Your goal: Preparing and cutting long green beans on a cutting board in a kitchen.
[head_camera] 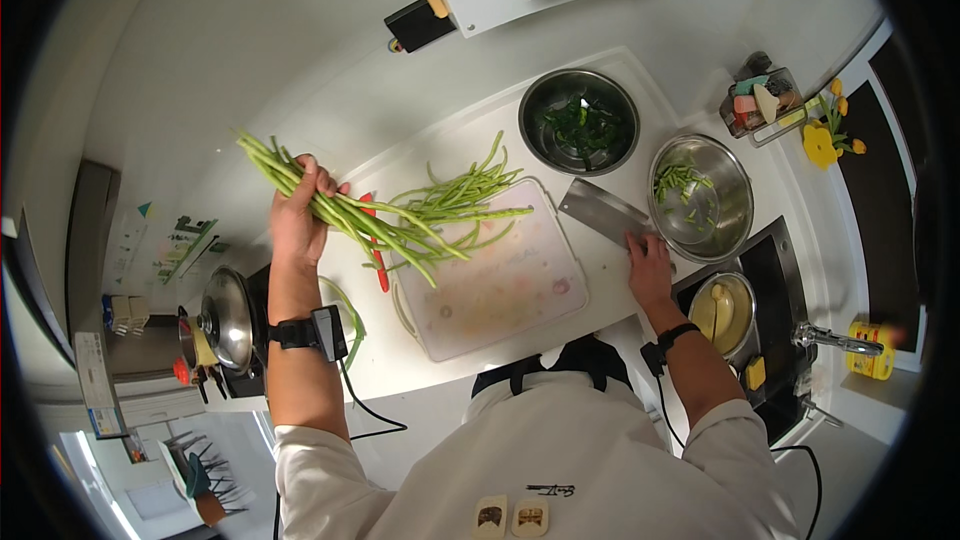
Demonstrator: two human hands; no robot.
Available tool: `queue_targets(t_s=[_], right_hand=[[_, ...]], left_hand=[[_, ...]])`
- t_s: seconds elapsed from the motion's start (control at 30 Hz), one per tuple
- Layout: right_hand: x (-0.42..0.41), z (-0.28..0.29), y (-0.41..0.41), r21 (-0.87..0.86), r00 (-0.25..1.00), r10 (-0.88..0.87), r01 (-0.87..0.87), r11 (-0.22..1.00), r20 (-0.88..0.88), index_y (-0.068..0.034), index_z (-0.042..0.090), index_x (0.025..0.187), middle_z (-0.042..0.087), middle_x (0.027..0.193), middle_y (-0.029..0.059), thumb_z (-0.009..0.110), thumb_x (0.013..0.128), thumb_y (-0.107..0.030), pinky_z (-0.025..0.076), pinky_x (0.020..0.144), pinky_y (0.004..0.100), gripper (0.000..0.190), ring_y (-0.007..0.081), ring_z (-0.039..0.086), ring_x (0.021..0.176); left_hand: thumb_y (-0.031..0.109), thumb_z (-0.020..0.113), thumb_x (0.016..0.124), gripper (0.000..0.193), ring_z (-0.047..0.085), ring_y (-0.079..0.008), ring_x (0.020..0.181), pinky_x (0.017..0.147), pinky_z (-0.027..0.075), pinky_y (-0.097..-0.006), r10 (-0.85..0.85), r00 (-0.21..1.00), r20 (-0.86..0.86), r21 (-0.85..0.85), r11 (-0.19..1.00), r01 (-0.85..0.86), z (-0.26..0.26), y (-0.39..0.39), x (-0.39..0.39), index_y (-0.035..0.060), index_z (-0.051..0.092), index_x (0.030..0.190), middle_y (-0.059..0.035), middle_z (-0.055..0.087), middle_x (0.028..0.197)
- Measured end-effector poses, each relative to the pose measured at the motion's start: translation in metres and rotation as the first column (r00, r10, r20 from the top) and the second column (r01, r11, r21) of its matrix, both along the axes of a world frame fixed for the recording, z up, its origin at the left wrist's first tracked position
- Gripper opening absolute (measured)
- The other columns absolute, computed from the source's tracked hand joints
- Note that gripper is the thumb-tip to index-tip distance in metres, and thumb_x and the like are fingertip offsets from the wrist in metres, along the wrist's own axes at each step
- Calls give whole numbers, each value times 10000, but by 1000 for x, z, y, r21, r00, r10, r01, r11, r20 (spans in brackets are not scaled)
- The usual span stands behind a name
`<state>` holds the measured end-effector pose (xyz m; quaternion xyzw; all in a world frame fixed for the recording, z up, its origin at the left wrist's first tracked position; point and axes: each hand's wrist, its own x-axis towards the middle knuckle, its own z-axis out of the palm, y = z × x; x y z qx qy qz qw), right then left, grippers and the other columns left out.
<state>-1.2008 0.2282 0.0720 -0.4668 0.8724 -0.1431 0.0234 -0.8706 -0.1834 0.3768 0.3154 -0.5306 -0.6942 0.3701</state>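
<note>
My left hand (301, 195) grips a bundle of long green beans (360, 225), raised over the left end of the cutting board. More long beans (469, 191) lie loose across the far edge of the white cutting board (499, 307). A red-handled tool (381, 270), partly covered by the beans, lies at the board's left side. On the right, a cleaver (600, 210) lies flat on the counter with its blade pointing toward the far left. My right hand (649, 266) is closed over its handle end, which the fingers mostly hide.
Beyond the cleaver stand a steel bowl of dark leafy greens (529, 124) and a steel bowl with cut bean pieces (739, 202). The sink (776, 270) at right holds a bowl of yellowish contents (705, 315). A lidded pan (229, 319) sits on the stove at left.
</note>
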Motion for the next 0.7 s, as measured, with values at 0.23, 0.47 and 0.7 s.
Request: queue_targets(t_s=[0.23,0.47,0.7], right_hand=[[73,103,-90,-499,792,389,-125,857,470,31,300,1603,279,1650,312,842,857,-303,322,1240,491,981,471,308,1532],[146,186,-181,-410,500,443,-182,894,744,-17,449,1468,681,1275,231,824,858,-216,558,967,448,743,359,704,1150],[141,160,-179,-374,53,394,-221,901,918,-16,610,1148,686,887,55,757,911,-142,560,648,310,306,148,680,693]], left_hand=[[83,603,1043,66,641,-175,787,905,628,-461,-129,991,35,181,976,121,-41,61,-34,56,583,1100,-49,596,856],[127,661,1036,155,643,-189,844,897,596,-387,-189,979,-75,342,918,203,-53,106,-76,45,588,1145,-61,610,893],[80,783,924,586,666,-224,1007,905,556,-380,-322,934,-157,242,904,352,-68,124,-58,35,493,1432,-72,618,1095]])
